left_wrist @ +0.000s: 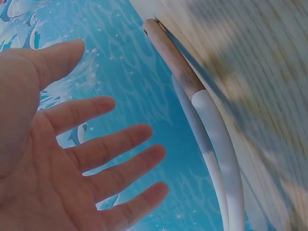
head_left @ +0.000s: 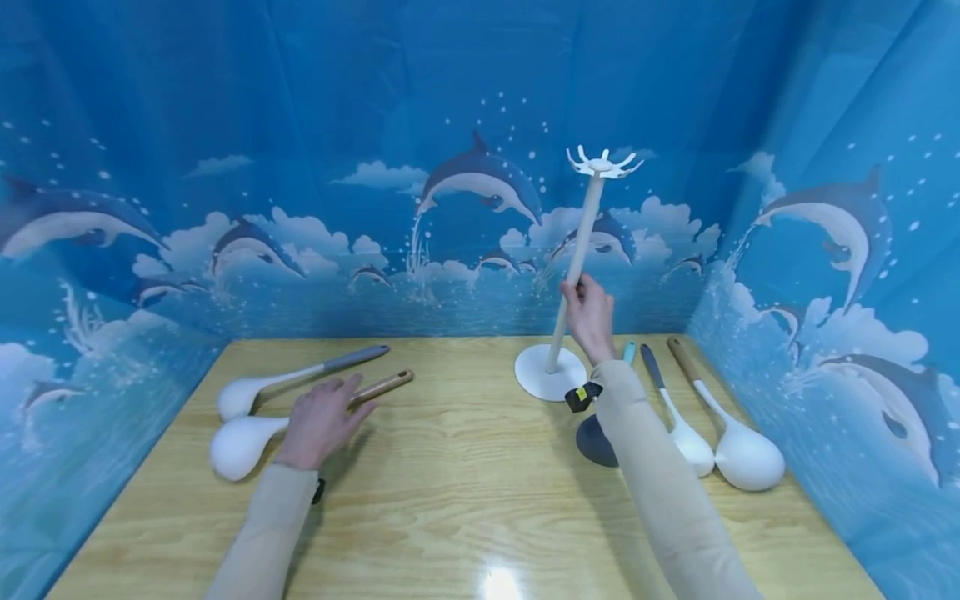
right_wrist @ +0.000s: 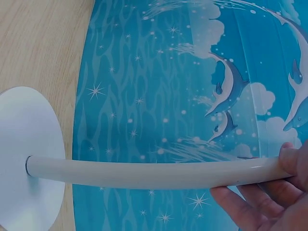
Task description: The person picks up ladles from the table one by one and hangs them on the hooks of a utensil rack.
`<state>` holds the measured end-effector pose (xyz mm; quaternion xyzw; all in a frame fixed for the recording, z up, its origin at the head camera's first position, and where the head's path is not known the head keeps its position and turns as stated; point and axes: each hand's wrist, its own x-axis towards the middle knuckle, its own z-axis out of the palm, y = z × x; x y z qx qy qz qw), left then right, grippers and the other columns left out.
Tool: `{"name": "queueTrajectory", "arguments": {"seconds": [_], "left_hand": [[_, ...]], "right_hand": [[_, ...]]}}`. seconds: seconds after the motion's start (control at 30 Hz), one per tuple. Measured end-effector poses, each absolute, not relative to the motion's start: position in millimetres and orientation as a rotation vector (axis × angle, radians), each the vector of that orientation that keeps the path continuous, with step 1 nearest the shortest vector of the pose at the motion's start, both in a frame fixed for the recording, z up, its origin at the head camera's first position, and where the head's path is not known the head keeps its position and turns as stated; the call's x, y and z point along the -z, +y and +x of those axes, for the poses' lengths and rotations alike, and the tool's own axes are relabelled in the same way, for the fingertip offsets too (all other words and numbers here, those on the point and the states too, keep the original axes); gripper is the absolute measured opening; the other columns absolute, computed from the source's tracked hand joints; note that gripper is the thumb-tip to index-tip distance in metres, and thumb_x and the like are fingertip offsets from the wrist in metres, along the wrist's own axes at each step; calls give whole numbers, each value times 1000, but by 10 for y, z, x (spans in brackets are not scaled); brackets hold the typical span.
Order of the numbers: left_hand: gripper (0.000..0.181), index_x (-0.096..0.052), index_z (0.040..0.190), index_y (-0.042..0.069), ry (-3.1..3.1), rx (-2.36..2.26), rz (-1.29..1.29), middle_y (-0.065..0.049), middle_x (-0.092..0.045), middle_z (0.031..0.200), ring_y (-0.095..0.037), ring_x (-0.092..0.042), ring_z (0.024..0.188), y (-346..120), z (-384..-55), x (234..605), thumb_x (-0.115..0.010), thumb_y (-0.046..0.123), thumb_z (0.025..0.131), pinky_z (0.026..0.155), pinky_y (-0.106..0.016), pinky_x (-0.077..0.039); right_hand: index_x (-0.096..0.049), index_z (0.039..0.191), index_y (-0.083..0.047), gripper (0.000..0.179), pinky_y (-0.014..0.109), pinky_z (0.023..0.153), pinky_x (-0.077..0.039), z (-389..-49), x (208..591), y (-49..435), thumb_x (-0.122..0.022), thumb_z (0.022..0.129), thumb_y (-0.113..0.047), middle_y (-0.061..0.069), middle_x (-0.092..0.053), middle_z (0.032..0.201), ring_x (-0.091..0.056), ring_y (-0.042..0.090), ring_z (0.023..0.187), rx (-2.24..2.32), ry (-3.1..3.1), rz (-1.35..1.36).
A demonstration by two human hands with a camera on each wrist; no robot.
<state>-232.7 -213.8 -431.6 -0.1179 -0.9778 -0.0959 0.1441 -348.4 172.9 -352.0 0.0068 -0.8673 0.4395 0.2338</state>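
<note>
My right hand [head_left: 591,315] grips the pole of a white utensil stand [head_left: 578,250], thumb on one side and fingers on the other. The stand has a round base [right_wrist: 29,139] and a ring of hooks [head_left: 602,165] on top. At the left, my left hand [head_left: 321,423] hovers over a white ladle with a wooden handle [head_left: 386,385]. In the left wrist view, the fingers [left_wrist: 115,149] are spread and apart from that ladle's wooden handle [left_wrist: 173,57]. Behind it lies a white ladle with a grey handle [head_left: 356,357].
Right of the stand lie a white ladle with a grey handle [head_left: 692,447] and a larger white one with a wooden handle [head_left: 750,458]. A dark bowl-shaped utensil [head_left: 596,442] and a turquoise handle end [head_left: 629,352] show partly behind my right arm. Dolphin-print curtains [head_left: 337,125] enclose the wooden table [head_left: 450,483].
</note>
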Motion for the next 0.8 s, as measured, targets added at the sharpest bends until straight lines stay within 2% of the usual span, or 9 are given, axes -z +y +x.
{"name": "queueTrajectory", "arguments": {"seconds": [0.43,0.8], "left_hand": [[56,-53,137,2,-2903,286,-309,-28,-64,117,-46,-63,100,-2149,-2349,4352,-63,37,95,80,-62,-51],[57,-52,138,-1,-2927,312,-313,-26,-66,112,-45,-64,99,-2259,-2339,4372,-67,31,93,84,-63,-50]], "right_hand": [[-64,120,-3,34,48,77,-59,-3392,3529,1656,-50,104,-29,19,-70,110,-69,34,97,-1211,-2392,77],[-65,120,-4,32,45,72,-60,-3295,3531,1432,-52,103,-28,18,-71,105,-70,31,89,-1219,-2409,157]]}}
